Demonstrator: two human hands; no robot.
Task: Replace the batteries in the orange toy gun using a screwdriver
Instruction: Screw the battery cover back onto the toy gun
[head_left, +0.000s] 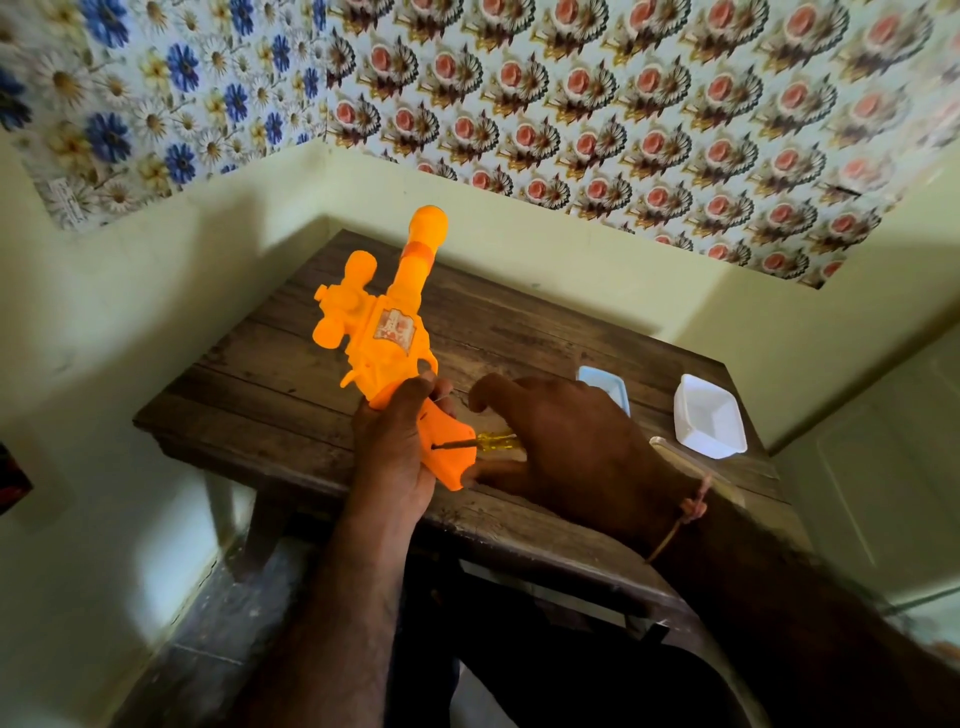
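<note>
- Left hand (395, 447): fingers curled round the grip of the orange toy gun (382, 332), frame centre, above the surface (270, 395).
- Right hand (561, 447): fingers pinch the yellow-handled screwdriver (480, 441), tip at the grip.

Dark wooden plank worktop (291, 395) sits in a corner: pale yellow walls (218, 270) close behind and on the left, so no way in from there. Left half of the worktop bare, open from above and from the near edge. Orange plastic toy gun (382, 332) held up over the middle, barrel toward the back wall, blocks that lane. Right side crowded: two white rectangular plastic trays (709, 418), one (605, 384) partly hidden behind the right hand (561, 447). Narrow gap between the trays.
</note>
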